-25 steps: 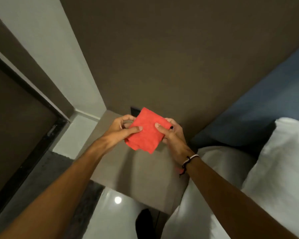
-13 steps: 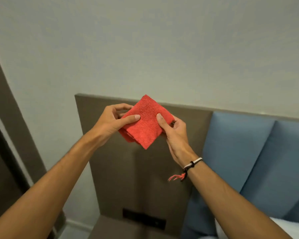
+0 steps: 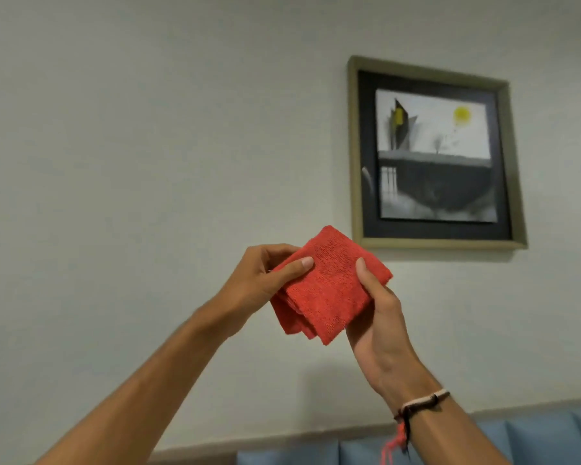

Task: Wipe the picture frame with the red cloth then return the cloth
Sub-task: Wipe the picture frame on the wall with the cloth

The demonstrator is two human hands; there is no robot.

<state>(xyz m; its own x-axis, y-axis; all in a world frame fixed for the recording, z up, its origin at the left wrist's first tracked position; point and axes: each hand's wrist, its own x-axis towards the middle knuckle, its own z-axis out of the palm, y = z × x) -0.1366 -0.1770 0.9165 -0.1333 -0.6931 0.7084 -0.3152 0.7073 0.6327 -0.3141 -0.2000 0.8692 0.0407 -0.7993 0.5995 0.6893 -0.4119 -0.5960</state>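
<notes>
A folded red cloth (image 3: 329, 286) is held up in front of me between both hands. My left hand (image 3: 260, 280) pinches its left side with the thumb on top. My right hand (image 3: 379, 317) grips its right edge, thumb pressed on the cloth's face. The picture frame (image 3: 355, 156) hangs on the pale wall up and to the right of the cloth, apart from it. It has a dull gold border, a dark mount and a grey landscape with a yellow sun.
A blue padded headboard (image 3: 534, 437) runs along the bottom right, with a brown panel edge (image 3: 195, 456) to its left. Plain pale wall (image 3: 148, 146) fills the left and top of the view.
My view has tilted up from the bedside table and headboard to the wall, so the picture frame has come into sight. Both hands kept hold of the cloth and rose with it.
</notes>
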